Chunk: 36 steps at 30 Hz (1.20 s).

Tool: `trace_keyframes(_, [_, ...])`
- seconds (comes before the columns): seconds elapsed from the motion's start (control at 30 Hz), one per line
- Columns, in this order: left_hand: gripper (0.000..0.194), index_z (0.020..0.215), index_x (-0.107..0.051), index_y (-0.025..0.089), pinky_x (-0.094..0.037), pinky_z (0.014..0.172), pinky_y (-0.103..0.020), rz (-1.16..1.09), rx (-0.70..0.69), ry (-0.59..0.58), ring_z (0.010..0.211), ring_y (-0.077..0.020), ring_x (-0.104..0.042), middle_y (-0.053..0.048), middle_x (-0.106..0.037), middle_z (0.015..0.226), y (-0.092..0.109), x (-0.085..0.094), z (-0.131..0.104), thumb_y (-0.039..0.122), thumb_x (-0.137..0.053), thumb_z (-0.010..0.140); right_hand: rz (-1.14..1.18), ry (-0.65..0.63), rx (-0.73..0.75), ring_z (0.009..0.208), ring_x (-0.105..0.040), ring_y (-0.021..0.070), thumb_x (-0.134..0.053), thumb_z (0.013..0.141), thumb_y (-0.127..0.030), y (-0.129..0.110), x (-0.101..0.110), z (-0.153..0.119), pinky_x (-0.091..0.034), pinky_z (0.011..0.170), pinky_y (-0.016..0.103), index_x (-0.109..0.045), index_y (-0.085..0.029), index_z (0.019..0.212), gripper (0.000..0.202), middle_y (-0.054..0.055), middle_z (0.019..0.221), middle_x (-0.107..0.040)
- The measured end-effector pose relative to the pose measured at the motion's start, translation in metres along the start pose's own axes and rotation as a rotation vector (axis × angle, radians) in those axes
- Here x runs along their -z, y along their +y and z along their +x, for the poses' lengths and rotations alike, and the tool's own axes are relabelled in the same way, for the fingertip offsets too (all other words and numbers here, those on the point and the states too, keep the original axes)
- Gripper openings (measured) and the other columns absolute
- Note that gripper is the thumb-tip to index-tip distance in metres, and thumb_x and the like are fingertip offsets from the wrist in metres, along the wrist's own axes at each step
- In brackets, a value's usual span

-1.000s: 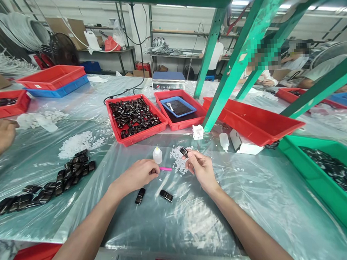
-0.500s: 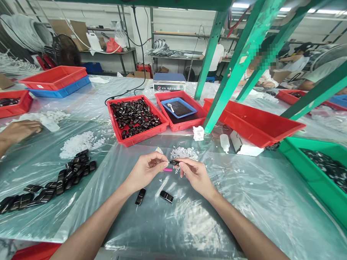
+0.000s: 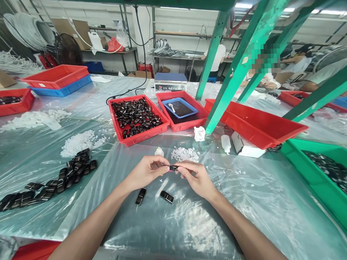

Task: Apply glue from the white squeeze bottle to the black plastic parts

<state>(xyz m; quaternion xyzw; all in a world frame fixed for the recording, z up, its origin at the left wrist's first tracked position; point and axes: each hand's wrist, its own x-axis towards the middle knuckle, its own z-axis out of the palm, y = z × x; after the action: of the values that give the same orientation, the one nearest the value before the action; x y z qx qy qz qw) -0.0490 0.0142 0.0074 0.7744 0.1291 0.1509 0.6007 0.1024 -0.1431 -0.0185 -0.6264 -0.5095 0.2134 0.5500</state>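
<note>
Between my hands is a small glossy black plastic part [image 3: 173, 168]. The fingertips of my left hand [image 3: 146, 172] pinch its left end, and those of my right hand [image 3: 196, 177] grip its right end. Just behind my fingers lies a heap of tiny white pieces [image 3: 185, 154], beside a small white bottle [image 3: 158, 151] with a yellowish tip. A sliver of something pink shows under the held part, mostly hidden. Two similar black parts, one on the left [image 3: 140, 196] and one on the right [image 3: 167, 196], rest on the plastic-covered table nearer to me.
A red tray [image 3: 142, 134] full of black parts stands ahead, with another red tray [image 3: 177, 126] holding a blue tray beside it. Green posts [image 3: 218, 93] rise at the right, near a green bin [image 3: 304, 170]. Leftward are a row of black parts [image 3: 60, 181] and white heaps [image 3: 79, 143].
My left fingertips have come onto the black part, which now lies level between both hands. The co-worker's hand at the left has gone from view. The pink thing is more covered.
</note>
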Motion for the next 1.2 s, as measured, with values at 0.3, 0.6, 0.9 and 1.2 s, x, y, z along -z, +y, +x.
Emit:
trace_keyframes(0.3, [0.016,0.093,-0.075,0.02,-0.047,0.069,-0.026,0.34,-0.225,0.035,0.072,-0.0154,-0.063,-0.004,-0.073,0.085,0.005,0.008,-0.002,0.03,-0.063,0.093,-0.273,-0.063,0.051,0.054,-0.057,0.0159,-0.062,0.098,-0.042,0.005,-0.004,-0.005,-0.042,0.052,0.027,-0.076,-0.022,0.113,0.029,0.002,0.07,-0.071])
trace_keyframes(0.6, [0.029,0.094,-0.077,0.019,-0.048,0.067,-0.027,0.503,0.064,0.424,0.078,-0.02,-0.068,-0.006,-0.078,0.089,-0.002,0.097,-0.091,0.045,-0.065,0.089,-0.694,-0.447,0.205,0.056,-0.06,0.018,-0.07,0.092,-0.036,-0.017,-0.018,-0.017,-0.04,0.054,0.029,-0.071,-0.025,0.094,0.011,0.0,0.074,-0.068])
trace_keyframes(0.9, [0.042,0.096,-0.073,0.017,-0.051,0.084,-0.034,0.677,0.276,1.049,0.09,-0.027,-0.07,-0.011,-0.078,0.094,-0.045,0.195,-0.148,0.055,-0.061,0.083,-0.641,-0.483,0.198,0.06,-0.062,0.0163,-0.056,0.097,-0.028,-0.016,-0.016,-0.014,-0.045,0.057,0.028,-0.068,-0.025,0.094,0.013,0.001,0.084,-0.068])
trace_keyframes(1.2, [0.026,0.093,-0.075,0.02,-0.046,0.068,-0.026,0.63,-0.021,0.528,0.076,-0.0186,-0.068,-0.005,-0.078,0.092,0.013,0.079,-0.09,0.04,-0.059,0.094,-0.331,-0.153,0.099,0.052,-0.047,0.0134,-0.051,0.099,-0.034,-0.008,-0.005,-0.007,-0.04,0.052,0.026,-0.064,-0.022,0.091,0.019,-0.002,0.064,-0.056])
